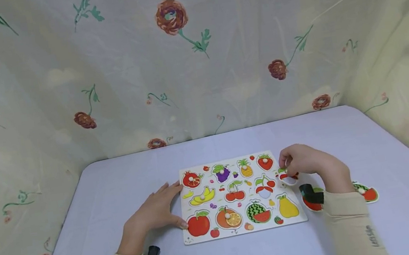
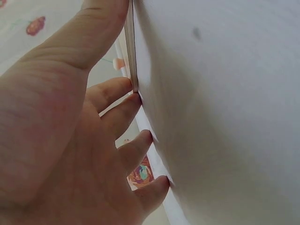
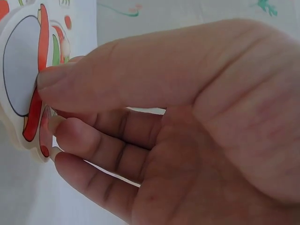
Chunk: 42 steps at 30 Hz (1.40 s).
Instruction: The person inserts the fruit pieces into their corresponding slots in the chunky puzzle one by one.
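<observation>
A white wooden fruit puzzle board (image 1: 219, 206) lies on the table, with knobbed fruit pieces such as bananas (image 1: 202, 196) and a pineapple (image 1: 246, 169). My left hand (image 1: 157, 210) rests at the board's left edge, fingers spread and the thumb near the red apple (image 1: 198, 225). Over the right edge, my right hand (image 1: 309, 160) pinches a puzzle piece (image 1: 288, 177) with red, green and pale grey parts. In the right wrist view the thumb presses on this piece (image 3: 21, 70); its knob cannot be made out. The fingers partly cover it.
Beside the right wrist lie two more red and green pieces: one (image 1: 313, 206) partly behind the wrist camera, and a watermelon-like one (image 1: 371, 194) partly hidden by the sleeve. A flower-patterned curtain (image 1: 223, 90) hangs behind the white table (image 1: 128, 168).
</observation>
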{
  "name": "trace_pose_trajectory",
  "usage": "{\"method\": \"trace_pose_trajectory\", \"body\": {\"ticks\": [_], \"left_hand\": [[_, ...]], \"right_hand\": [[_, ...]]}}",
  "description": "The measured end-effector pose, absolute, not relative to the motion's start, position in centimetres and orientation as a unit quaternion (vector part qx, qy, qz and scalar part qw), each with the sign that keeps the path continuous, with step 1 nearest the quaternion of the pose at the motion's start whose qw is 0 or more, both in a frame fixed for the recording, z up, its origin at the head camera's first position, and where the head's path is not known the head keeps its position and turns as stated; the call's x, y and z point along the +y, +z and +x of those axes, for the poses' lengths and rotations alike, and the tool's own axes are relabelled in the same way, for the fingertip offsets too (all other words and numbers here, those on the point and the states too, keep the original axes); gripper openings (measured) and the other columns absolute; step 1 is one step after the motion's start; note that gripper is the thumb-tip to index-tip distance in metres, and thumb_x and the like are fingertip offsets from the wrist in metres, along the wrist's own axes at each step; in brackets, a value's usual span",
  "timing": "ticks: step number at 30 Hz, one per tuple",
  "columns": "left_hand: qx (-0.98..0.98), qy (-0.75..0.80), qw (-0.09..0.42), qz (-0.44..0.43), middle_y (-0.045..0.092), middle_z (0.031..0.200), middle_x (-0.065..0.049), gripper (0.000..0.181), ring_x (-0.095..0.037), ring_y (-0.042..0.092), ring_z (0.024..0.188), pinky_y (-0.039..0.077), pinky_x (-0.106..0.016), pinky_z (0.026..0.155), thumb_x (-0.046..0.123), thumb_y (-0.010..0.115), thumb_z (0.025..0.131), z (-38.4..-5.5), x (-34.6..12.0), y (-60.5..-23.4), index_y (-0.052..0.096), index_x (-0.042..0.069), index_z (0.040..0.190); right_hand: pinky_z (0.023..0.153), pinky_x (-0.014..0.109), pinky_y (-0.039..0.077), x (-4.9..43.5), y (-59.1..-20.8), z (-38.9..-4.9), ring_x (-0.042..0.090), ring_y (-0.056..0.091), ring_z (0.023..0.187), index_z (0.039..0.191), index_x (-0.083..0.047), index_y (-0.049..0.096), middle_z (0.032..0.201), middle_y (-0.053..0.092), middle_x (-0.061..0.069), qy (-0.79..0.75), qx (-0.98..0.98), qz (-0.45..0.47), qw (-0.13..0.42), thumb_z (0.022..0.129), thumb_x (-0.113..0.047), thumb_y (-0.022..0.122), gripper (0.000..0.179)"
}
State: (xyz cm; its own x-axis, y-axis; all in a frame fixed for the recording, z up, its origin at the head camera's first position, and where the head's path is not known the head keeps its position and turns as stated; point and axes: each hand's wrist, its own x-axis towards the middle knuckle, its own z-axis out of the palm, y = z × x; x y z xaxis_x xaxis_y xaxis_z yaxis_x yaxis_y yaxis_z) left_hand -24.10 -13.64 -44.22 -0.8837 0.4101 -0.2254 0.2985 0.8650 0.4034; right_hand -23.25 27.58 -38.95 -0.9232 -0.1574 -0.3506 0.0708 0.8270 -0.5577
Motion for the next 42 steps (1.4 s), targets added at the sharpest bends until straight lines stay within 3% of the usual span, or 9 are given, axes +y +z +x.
{"method": "trace_pose_trajectory", "body": {"ticks": [24,42], "left_hand": [[0.951,0.186,0.157,0.189,0.033,0.163,-0.001,0.108,-0.032,0.019,0.154,0.021,-0.063,0.122,0.046,0.092,0.061,-24.1,-13.7,-44.2,0.041,0.019,0.152],[0.951,0.195,0.155,0.185,0.033,0.163,0.0,0.108,-0.031,0.018,0.155,0.02,-0.065,0.121,0.044,0.092,0.061,-24.3,-13.7,-44.5,0.04,0.021,0.153]], "right_hand": [[0.064,0.027,0.042,23.0,-39.4,-24.0,0.02,0.053,0.075,0.091,-0.005,0.064,0.084,0.059,0.007,-0.272,0.938,-0.079,0.202,0.079,0.002,0.067,0.015],[0.062,0.026,0.045,21.7,-40.2,-24.1,0.019,0.053,0.072,0.088,-0.005,0.062,0.085,0.059,0.007,-0.273,0.939,-0.054,0.203,0.08,0.003,0.07,0.013]]}}
